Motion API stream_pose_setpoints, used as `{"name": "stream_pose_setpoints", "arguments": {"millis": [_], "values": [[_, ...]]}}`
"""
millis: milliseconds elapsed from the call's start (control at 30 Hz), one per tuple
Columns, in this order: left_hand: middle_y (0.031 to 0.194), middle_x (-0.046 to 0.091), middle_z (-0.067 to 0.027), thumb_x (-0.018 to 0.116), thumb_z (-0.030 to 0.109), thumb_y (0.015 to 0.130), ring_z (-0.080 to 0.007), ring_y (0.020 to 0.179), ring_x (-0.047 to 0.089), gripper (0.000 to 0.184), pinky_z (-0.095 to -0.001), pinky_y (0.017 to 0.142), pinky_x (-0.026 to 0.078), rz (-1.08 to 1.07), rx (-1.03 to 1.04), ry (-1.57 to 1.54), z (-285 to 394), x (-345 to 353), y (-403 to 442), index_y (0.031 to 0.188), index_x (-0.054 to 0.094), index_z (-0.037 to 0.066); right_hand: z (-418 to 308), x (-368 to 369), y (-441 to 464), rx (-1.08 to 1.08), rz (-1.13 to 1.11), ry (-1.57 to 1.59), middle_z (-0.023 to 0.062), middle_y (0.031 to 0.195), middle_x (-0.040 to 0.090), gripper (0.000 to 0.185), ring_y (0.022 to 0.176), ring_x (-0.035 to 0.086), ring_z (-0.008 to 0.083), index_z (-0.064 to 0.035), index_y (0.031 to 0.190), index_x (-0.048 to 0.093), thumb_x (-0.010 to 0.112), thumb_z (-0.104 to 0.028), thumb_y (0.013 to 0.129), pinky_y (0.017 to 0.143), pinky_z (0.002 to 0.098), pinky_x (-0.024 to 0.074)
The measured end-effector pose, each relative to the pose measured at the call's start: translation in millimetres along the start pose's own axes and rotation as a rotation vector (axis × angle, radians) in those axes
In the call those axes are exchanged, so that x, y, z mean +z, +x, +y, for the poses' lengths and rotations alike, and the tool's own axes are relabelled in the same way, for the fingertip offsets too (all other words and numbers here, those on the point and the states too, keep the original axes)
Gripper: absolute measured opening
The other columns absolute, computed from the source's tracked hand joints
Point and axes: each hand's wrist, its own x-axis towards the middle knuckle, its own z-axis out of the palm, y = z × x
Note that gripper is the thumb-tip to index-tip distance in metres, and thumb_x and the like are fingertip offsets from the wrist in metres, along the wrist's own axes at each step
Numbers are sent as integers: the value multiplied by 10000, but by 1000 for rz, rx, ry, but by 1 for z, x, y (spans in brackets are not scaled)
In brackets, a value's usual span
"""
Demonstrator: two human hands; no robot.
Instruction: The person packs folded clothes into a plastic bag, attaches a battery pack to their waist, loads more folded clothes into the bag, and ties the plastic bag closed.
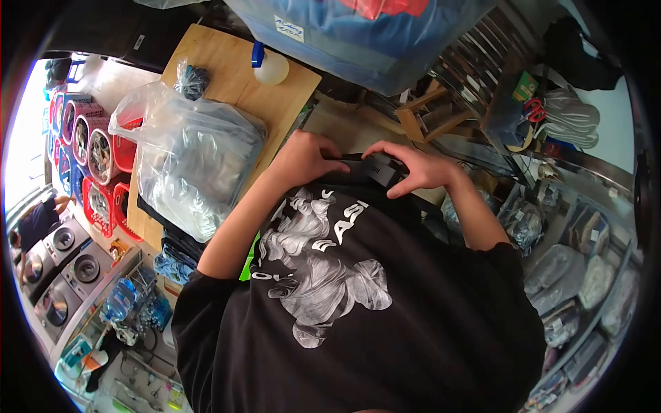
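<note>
R hand: thumb + fingers round small boxy black device.
L hand: fingers narrow; contents can't tell.
Lt-wood table: bulging clr plastic bag nr L forearm.
Beyond hands: lg clr blue-filled bag.

The shirt is black with a grey-and-white figure print and white lettering.

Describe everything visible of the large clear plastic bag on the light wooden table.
The large clear plastic bag lies on the light wooden table, bulging, creased and glossy. Pale, greyish contents show through, apparently folded cloth, though glare blurs them. Loose, crumpled plastic spreads at one end. Dark fabric lies along its lower edge. Neither the left hand nor the right hand touches it.
</note>
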Motion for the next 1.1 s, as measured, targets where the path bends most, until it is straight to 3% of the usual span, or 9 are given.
{"name": "stream_pose_setpoints", "arguments": {"millis": [33,133,233,333,433,533,833,933,1100], "values": [[878,775,-158,798,334,943,-287,837,754,283,-387,821,593,48,29,-76,-13,5,-2,1067,834,82,13,1,3,-79,17,-75,94,1452,545,782,1373,523,251,-139,1505,530,893,-284,828,1168,415,427],[1091,791,-135,723,321,1039,-182,1007,723,357,-342,937,547,-42,-102,-357,-60,13,-1,1218,775,17,21,0,8,-72,31,-145,108,1417,550,769,1369,513,278,-133,1489,547,892,-321,828,1161,414,427],[1189,765,-128,645,405,1087,-204,1122,695,462,-357,1008,520,-11,-134,-499,-70,24,-6,1322,721,13,19,4,10,-102,54,-91,123,1374,559,781,1324,533,285,-133,1478,563,909,-352,814,1139,409,440],[1167,728,-193,603,469,1088,-287,1129,702,545,-380,1011,517,-65,-342,-400,-56,23,-13,1330,683,-12,0,2,11,-51,21,-217,131,1356,562,803,1308,535,292,-149,1485,564,922,-381,805,1127,409,445],[1203,722,-259,527,560,1097,-384,1158,698,666,-452,1024,521,35,-333,-222,-38,32,-19,1291,692,-55,-25,3,8,120,10,-340,82,1398,531,800,1312,506,257,-160,1491,569,924,-330,795,1164,404,411],[1234,728,-281,510,588,1099,-403,1201,690,703,-449,1040,516,-66,-240,-122,-25,19,-21,1393,650,-35,-7,-5,9,28,-4,-273,132,1377,550,794,1326,530,293,-197,1503,556,918,-399,826,1151,426,440],[1305,701,-283,448,604,1115,-429,1266,651,723,-459,1093,485,-101,-177,-181,-29,26,-13,1416,633,-27,3,-8,-5,84,-2,-30,123,1409,525,812,1354,521,302,-213,1519,542,921,-416,831,1208,464,401],[1346,690,-266,442,596,1119,-422,1300,633,708,-452,1121,467,-199,-241,-151,-23,18,-14,1415,632,-18,-11,-1,-9,150,27,-129,60,1405,556,799,1258,584,208,-142,1492,541,936,-221,803,1076,408,491],[1335,707,-236,449,565,1127,-405,1286,644,661,-443,1121,468,-146,-189,-163,-21,23,-12,1414,637,1,-12,1,-14,157,79,-250,56,1348,590,791,1233,593,181,-132,1480,544,936,-205,797,1070,380,490]]}}
